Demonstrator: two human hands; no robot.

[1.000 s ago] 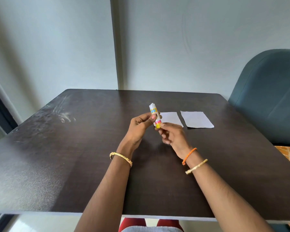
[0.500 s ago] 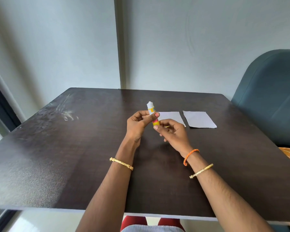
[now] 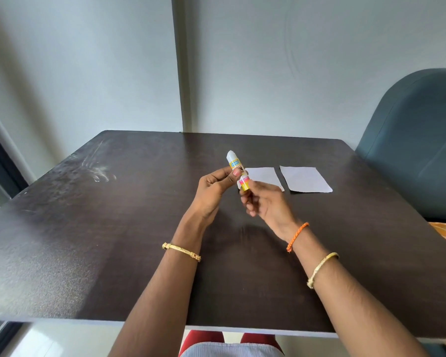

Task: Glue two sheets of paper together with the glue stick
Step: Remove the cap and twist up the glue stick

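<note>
A glue stick (image 3: 238, 171) is held above the middle of a dark table (image 3: 88, 228), tilted slightly with its white cap end up and away from the person. It is gripped around its middle by the left hand (image 3: 214, 191), whose thumb is pressed across the label while the fingers are curled behind the tube. The yellow and pink lower end is pinched by the fingertips of the right hand (image 3: 265, 204), the remaining fingers being loosely bent below it. The cap is seen in place on the tube. Just behind the hands, two sheets of white paper are laid flat on the table, side by side and apart from each other with a narrow dark gap between them: the nearer sheet (image 3: 264, 176) is partly hidden by the right hand and the tube, and the second sheet (image 3: 305, 179) is fully shown to its right. A gold bangle is worn on each wrist, and an orange cord is tied around the right wrist. A blue-grey chair (image 3: 420, 140) is placed at the table's right side.
</note>
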